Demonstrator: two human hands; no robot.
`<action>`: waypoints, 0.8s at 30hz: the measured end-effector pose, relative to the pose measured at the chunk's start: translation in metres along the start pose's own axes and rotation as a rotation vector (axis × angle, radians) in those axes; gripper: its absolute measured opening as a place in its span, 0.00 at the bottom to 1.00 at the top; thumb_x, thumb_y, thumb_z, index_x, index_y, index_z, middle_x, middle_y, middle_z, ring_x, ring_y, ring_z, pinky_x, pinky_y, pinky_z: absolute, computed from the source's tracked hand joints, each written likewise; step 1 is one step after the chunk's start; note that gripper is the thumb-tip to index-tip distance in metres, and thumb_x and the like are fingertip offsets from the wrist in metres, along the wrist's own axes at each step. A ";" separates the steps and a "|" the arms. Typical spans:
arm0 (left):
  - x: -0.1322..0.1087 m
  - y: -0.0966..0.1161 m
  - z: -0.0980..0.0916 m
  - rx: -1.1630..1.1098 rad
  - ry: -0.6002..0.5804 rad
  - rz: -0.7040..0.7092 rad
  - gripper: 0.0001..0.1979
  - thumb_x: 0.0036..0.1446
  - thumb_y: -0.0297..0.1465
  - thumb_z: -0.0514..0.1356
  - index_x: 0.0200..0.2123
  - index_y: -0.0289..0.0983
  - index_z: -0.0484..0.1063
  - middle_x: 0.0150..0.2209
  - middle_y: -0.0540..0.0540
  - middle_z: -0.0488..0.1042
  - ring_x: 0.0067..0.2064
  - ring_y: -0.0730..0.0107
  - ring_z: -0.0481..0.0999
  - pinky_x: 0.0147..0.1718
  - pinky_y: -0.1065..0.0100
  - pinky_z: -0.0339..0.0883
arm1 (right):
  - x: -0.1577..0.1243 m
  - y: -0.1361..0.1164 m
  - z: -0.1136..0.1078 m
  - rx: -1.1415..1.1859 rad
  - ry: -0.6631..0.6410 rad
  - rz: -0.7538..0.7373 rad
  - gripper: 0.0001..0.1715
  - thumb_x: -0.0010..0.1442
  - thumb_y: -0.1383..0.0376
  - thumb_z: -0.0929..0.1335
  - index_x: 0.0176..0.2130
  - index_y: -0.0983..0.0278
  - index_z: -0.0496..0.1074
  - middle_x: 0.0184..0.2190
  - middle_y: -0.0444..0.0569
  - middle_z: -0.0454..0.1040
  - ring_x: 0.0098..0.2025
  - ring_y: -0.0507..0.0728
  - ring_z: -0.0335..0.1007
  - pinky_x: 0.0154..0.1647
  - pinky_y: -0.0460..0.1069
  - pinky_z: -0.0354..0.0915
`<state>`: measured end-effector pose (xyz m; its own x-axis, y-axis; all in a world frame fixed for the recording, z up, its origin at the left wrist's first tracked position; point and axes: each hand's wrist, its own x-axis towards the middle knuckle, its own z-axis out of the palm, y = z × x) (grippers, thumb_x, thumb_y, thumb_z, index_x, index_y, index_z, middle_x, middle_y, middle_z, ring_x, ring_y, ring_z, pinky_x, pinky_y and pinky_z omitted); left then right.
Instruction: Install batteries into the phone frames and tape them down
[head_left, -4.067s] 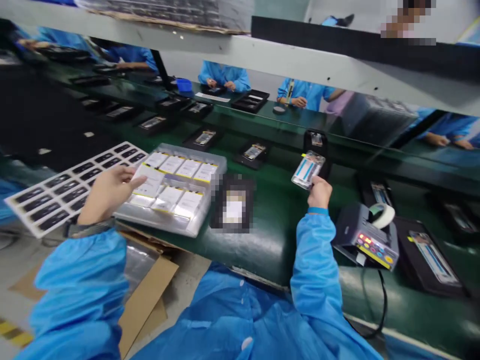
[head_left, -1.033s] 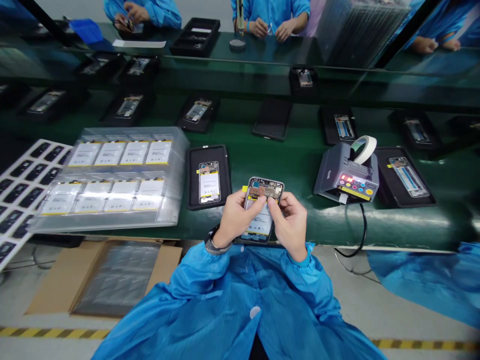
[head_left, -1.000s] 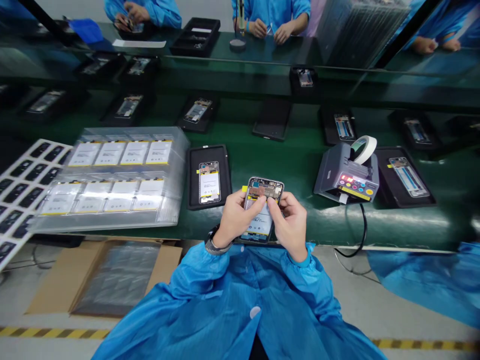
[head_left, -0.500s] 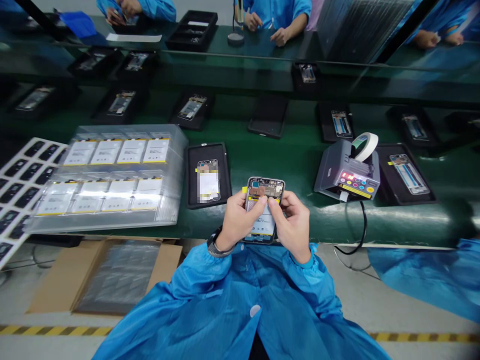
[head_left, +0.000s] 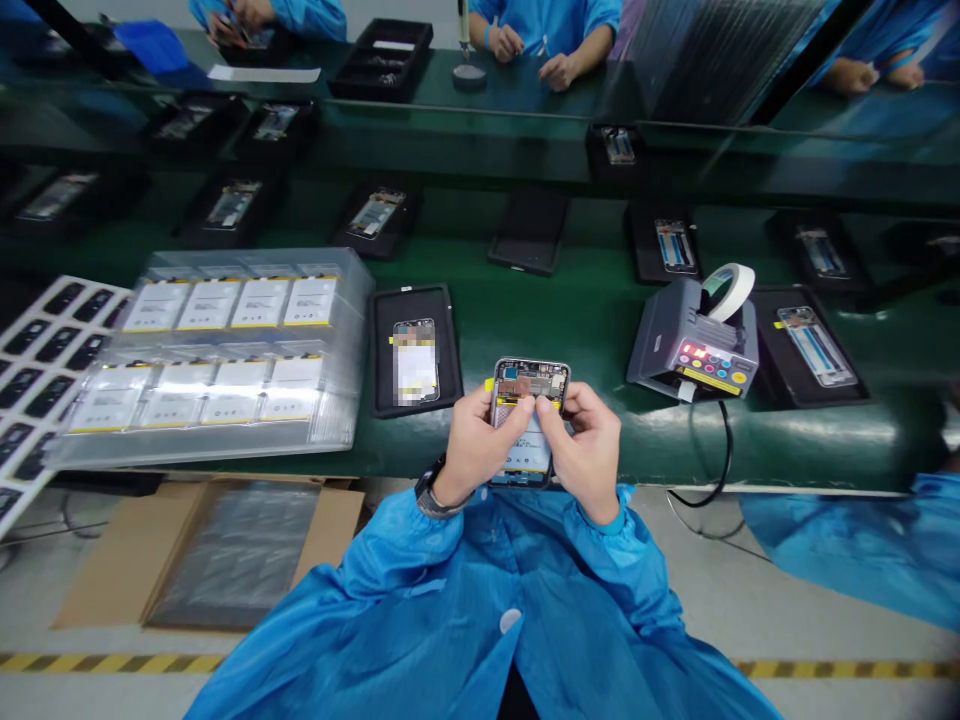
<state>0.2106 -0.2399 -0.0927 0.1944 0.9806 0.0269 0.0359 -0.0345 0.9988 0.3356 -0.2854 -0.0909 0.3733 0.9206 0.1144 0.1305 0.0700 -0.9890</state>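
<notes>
An opened phone [head_left: 528,376] with bare circuit boards and a white battery [head_left: 526,448] is held at the bench's front edge. My left hand [head_left: 480,440] grips its left side, and my right hand [head_left: 589,445] its right side. Both thumbs press near the yellow strip at the battery's top end; the fingers underneath are hidden. A yellow tab [head_left: 489,384] sticks out at the phone's upper left. Left of my hands, another opened phone [head_left: 416,365], partly pixelated, lies in a black tray [head_left: 382,398].
Clear plastic trays of batteries [head_left: 341,350] are stacked at left, beside a sheet of black pieces [head_left: 45,395]. A tape dispenser [head_left: 652,345] stands at right. Trays with phones [head_left: 232,205] line the green belt [head_left: 450,245]. Co-workers' hands [head_left: 559,72] show at the far side.
Trays on the belt have shifted slightly left. My hands stay nearly still on the phone, thumbs at the same spot.
</notes>
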 end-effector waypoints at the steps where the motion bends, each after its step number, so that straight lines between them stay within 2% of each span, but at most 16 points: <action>1: 0.000 0.001 0.000 0.002 -0.002 0.003 0.14 0.57 0.39 0.66 0.38 0.33 0.79 0.34 0.44 0.80 0.33 0.66 0.77 0.33 0.70 0.70 | -0.001 0.000 0.000 0.001 0.005 -0.002 0.08 0.65 0.59 0.71 0.38 0.61 0.74 0.32 0.46 0.77 0.33 0.54 0.71 0.34 0.48 0.66; 9: 0.003 0.002 0.000 0.000 0.017 -0.030 0.12 0.54 0.36 0.67 0.36 0.33 0.78 0.33 0.45 0.80 0.33 0.66 0.77 0.33 0.70 0.71 | 0.000 0.009 0.007 -0.001 0.062 -0.012 0.08 0.64 0.59 0.71 0.37 0.61 0.73 0.31 0.45 0.77 0.32 0.55 0.72 0.34 0.48 0.66; 13: 0.010 -0.015 0.002 -0.131 -0.021 -0.180 0.14 0.53 0.38 0.68 0.38 0.33 0.78 0.35 0.44 0.81 0.32 0.68 0.77 0.31 0.72 0.70 | 0.008 0.016 0.016 0.100 0.044 0.080 0.12 0.63 0.56 0.71 0.35 0.62 0.72 0.30 0.45 0.77 0.30 0.54 0.71 0.32 0.47 0.65; 15: 0.015 -0.025 0.004 -0.231 -0.017 -0.283 0.16 0.52 0.40 0.70 0.37 0.33 0.78 0.33 0.45 0.81 0.30 0.69 0.77 0.28 0.72 0.70 | 0.010 0.019 0.012 0.126 -0.016 0.116 0.14 0.62 0.54 0.72 0.37 0.62 0.74 0.29 0.45 0.77 0.29 0.53 0.70 0.30 0.47 0.65; 17: 0.020 -0.033 0.004 -0.328 -0.001 -0.417 0.18 0.49 0.42 0.71 0.36 0.33 0.77 0.29 0.46 0.80 0.27 0.68 0.77 0.25 0.72 0.70 | 0.011 0.023 -0.008 0.099 -0.035 0.157 0.17 0.62 0.52 0.72 0.39 0.63 0.76 0.26 0.44 0.76 0.27 0.53 0.70 0.29 0.47 0.65; 18: 0.023 -0.036 0.003 -0.369 0.005 -0.490 0.19 0.48 0.42 0.71 0.36 0.33 0.77 0.28 0.46 0.79 0.27 0.67 0.78 0.24 0.71 0.71 | 0.010 0.026 -0.024 0.066 0.019 0.175 0.18 0.61 0.51 0.72 0.38 0.64 0.77 0.24 0.44 0.75 0.26 0.53 0.69 0.28 0.47 0.64; 19: 0.025 -0.039 0.002 -0.406 0.007 -0.557 0.19 0.48 0.41 0.72 0.37 0.33 0.76 0.28 0.45 0.79 0.27 0.65 0.79 0.24 0.71 0.72 | 0.009 0.030 -0.044 0.026 0.127 0.186 0.19 0.60 0.51 0.72 0.36 0.64 0.77 0.22 0.43 0.73 0.24 0.52 0.67 0.27 0.47 0.63; 22: 0.033 -0.043 -0.006 -0.479 -0.004 -0.669 0.19 0.45 0.33 0.72 0.40 0.33 0.75 0.31 0.44 0.81 0.30 0.62 0.82 0.27 0.69 0.76 | 0.008 0.044 -0.111 -0.098 0.581 0.178 0.18 0.56 0.53 0.75 0.31 0.65 0.77 0.17 0.40 0.69 0.19 0.50 0.61 0.22 0.45 0.58; 24: 0.037 -0.045 -0.011 -0.500 -0.016 -0.693 0.19 0.43 0.28 0.71 0.41 0.33 0.75 0.33 0.43 0.82 0.31 0.62 0.83 0.29 0.68 0.78 | 0.013 0.055 -0.146 -0.118 0.694 0.208 0.17 0.52 0.55 0.76 0.29 0.66 0.76 0.16 0.40 0.68 0.18 0.49 0.59 0.20 0.45 0.55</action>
<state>0.2052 -0.2000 -0.1364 0.3024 0.7459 -0.5935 -0.2846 0.6649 0.6906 0.4815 -0.3260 -0.1297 0.8917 0.4526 -0.0025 0.0770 -0.1573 -0.9845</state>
